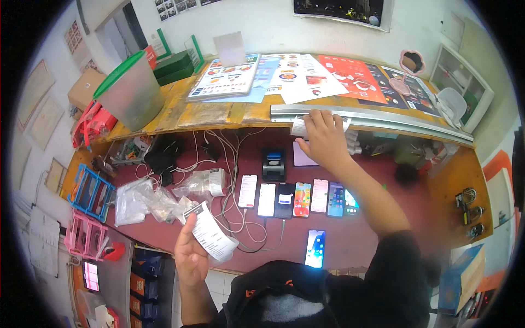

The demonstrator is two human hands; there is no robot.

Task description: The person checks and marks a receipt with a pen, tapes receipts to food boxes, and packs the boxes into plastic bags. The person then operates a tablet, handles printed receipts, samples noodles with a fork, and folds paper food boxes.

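A curled printed paper slip is pinched between the thumb and fingers of my left hand, over the front left edge of the red desk. Further up and to the right, my right hand reaches to the metal rail on the shelf edge. Its fingers are bent over a white paper at the rail; whether they grip it cannot be made out. Below that arm, several lit phones stand in a row, among them a white-screened phone and an orange one. Behind them sits a black printer.
Another phone lies near the desk's front edge. White cables and plastic bags spread over the left side. A green-rimmed bin and menus stand or lie on the upper shelf.
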